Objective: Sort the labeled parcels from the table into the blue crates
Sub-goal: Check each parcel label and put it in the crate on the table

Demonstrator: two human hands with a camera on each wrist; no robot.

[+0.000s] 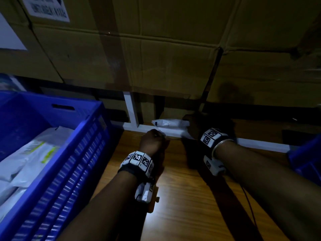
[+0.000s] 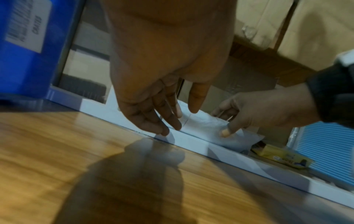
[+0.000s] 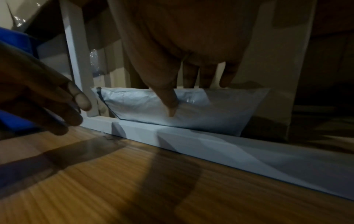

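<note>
Head view: right hand (image 1: 196, 126) pinches white parcel (image 1: 166, 123) behind table rail; left hand (image 1: 152, 141) relaxed, just beside.

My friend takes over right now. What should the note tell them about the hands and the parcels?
Right hand: pinches the white parcel wedged behind the table's white back rail, thumb in front, fingers behind.
Left hand: open, fingers on the rail beside the parcel, holding nothing.
Done: several parcels already lie in the blue crate on the left.
Left: pull this parcel free and drop it in a crate. Its label is not readable here.
</note>
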